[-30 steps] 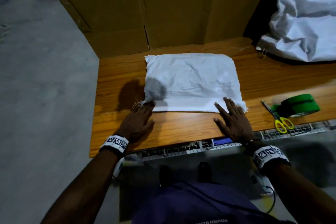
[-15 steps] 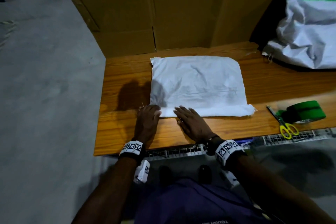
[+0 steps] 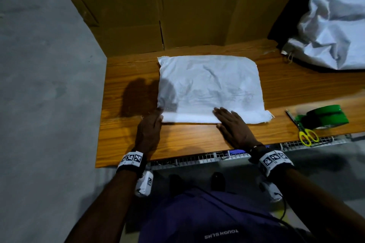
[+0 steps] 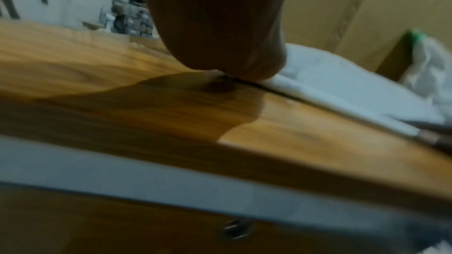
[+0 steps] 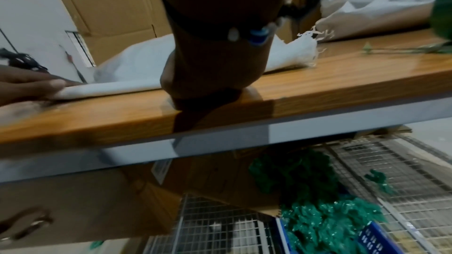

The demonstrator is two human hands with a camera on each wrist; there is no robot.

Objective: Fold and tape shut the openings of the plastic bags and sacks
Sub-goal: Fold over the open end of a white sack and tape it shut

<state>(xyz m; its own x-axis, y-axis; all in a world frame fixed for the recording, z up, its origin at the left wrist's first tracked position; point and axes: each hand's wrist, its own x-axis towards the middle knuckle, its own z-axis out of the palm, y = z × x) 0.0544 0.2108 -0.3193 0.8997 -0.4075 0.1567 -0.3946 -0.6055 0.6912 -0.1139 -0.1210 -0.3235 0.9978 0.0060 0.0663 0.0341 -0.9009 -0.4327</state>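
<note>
A white woven sack point(image 3: 209, 85) lies flat on the wooden table point(image 3: 189, 140), its near edge turned over into a narrow folded strip point(image 3: 189, 118). My left hand point(image 3: 150, 130) rests at the strip's left corner, fingers straight and touching it; the right wrist view shows those fingers point(image 5: 34, 84) on the fold. My right hand point(image 3: 233, 126) lies flat, palm down, pressing the strip right of its middle. The frayed right end point(image 5: 310, 49) of the sack is uncovered. The wrist views show each hand only from behind: left hand point(image 4: 220, 26), right hand point(image 5: 215, 55).
A green tape roll point(image 3: 324, 117) and yellow-handled scissors point(image 3: 307, 136) lie at the table's right front. A second white sack with a green band point(image 3: 335, 31) sits at the back right. Cardboard boxes point(image 3: 177, 6) wall the far side. A wire rack point(image 3: 197, 159) runs below the front edge.
My right hand went from the sack's right end to beside my left hand, then slid right along the fold to past the middle. My left hand stayed at the left corner.
</note>
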